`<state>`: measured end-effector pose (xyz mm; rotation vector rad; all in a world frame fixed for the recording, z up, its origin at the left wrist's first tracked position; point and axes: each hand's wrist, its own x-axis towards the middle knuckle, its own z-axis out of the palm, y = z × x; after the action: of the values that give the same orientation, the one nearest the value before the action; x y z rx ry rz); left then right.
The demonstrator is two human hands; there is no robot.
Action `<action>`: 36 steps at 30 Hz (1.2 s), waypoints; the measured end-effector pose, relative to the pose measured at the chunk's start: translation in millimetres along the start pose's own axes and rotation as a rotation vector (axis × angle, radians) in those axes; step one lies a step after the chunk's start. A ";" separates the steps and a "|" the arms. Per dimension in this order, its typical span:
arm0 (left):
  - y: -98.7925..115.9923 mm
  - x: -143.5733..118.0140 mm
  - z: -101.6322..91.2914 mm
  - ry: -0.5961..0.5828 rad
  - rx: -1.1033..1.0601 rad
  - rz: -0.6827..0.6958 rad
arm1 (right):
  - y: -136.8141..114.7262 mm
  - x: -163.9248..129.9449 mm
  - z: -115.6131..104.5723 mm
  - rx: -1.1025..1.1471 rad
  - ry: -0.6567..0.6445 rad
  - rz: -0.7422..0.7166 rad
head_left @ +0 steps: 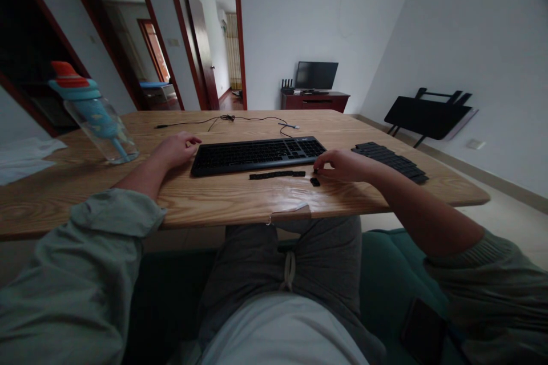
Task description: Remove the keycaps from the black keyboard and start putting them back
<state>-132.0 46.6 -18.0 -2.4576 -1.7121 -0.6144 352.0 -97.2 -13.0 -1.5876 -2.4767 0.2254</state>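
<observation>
So, right hand (341, 165): right of centre, fingertips pinched, apparently on dark keycap (315, 171).
Keyboard (257, 155): frame centre, upper-left of right hand, long axis left-right.
Left hand (178, 149): half-open, seemingly empty, beside keyboard's left end.

The grey-green left sleeve (81, 274) has a wide folded cuff (117, 214); the right sleeve (483, 279) seems ribbed — dimness obscures it. Pale top (282, 333), dark grey trousers (246, 274) — a light drawstring (290, 270) shows.
</observation>
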 end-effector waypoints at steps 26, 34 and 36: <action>7.9 -2.4 -5.2 -0.005 -0.008 -0.030 | -20.6 -5.2 -3.9 0.062 -0.125 0.001; 9.5 -3.2 -6.4 -0.009 0.007 -0.031 | -27.3 -4.3 -7.2 0.027 -0.157 0.041; 11.5 -3.9 -7.2 -0.018 0.010 -0.051 | -26.5 -4.3 -7.9 0.029 -0.163 0.058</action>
<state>-124.6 36.9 -11.1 -2.4272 -1.7847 -0.5890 332.4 -111.9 0.4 -1.6934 -2.5349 0.4130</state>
